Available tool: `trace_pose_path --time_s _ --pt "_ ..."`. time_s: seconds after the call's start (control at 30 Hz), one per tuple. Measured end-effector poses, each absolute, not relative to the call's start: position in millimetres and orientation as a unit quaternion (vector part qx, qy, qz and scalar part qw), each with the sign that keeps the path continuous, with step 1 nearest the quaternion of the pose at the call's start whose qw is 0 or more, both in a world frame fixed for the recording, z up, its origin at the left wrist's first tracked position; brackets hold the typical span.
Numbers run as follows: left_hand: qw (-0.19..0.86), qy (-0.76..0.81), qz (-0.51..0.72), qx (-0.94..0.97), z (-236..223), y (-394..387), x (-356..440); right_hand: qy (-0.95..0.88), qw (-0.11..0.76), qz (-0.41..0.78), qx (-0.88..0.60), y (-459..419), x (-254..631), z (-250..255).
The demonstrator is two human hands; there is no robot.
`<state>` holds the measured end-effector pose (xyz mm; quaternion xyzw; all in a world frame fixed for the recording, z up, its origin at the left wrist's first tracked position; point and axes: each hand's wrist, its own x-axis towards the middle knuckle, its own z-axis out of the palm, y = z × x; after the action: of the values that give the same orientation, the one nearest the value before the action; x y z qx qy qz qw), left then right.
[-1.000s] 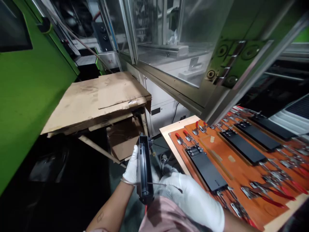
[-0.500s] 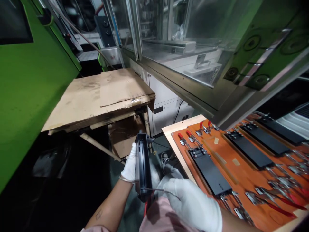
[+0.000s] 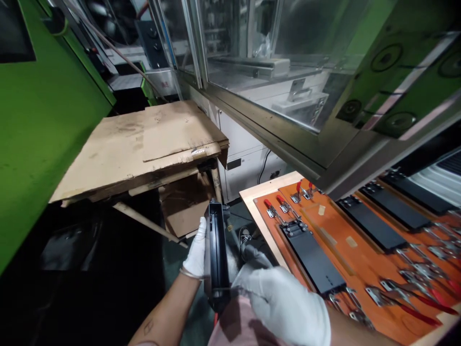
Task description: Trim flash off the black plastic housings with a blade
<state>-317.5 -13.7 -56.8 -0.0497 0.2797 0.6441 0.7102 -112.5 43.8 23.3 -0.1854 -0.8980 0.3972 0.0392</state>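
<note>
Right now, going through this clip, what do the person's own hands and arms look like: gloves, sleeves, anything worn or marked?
The left hand and right hand both wear white gloves. The forearms show bare, with no sleeve on them. A thin pale band circles the left wrist, and the left forearm carries a small dark mark, perhaps a tattoo. Pink clothing shows below the hands.

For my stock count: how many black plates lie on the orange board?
4, in a row on the orange board: the nearest plate by the right hand, then the second plate, third plate, fourth plate. More may be hidden beyond view.
</note>
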Motion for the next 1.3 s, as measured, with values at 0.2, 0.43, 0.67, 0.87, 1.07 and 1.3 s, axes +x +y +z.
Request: trace_pose_path --time_s 0.2,0.43,0.67,0.87,1.07,1.3 --pt "0.683 0.330 0.647 -0.076 -50.3 -14.6 -313.2 -0.905 0.035 0.379 -0.189 51.4 -111.4 27.2" --pt "0.720 0.321 0.613 -0.053 -46.9 -16.1 -305.6 -0.931 0.040 0.323 -0.165 49.0 -101.9 25.0" --pt "0.734 0.293 0.610 -0.054 -48.7 -15.7 -296.2 -0.943 0.011 0.276 -0.185 57.9 -96.8 35.9" --pt "0.764 0.298 0.570 -0.047 -51.4 -19.2 -287.9 -0.943 0.076 0.215 -0.243 70.6 -90.8 30.1" --pt "0.783 0.267 0.561 -0.019 -58.1 -18.7 -280.9 -0.955 0.093 0.184 -0.213 77.0 -82.9 32.5" --pt "0.790 0.287 0.542 -0.004 -68.2 -23.0 -274.1 -0.955 0.096 0.165 -0.228 89.3 -73.7 43.9"
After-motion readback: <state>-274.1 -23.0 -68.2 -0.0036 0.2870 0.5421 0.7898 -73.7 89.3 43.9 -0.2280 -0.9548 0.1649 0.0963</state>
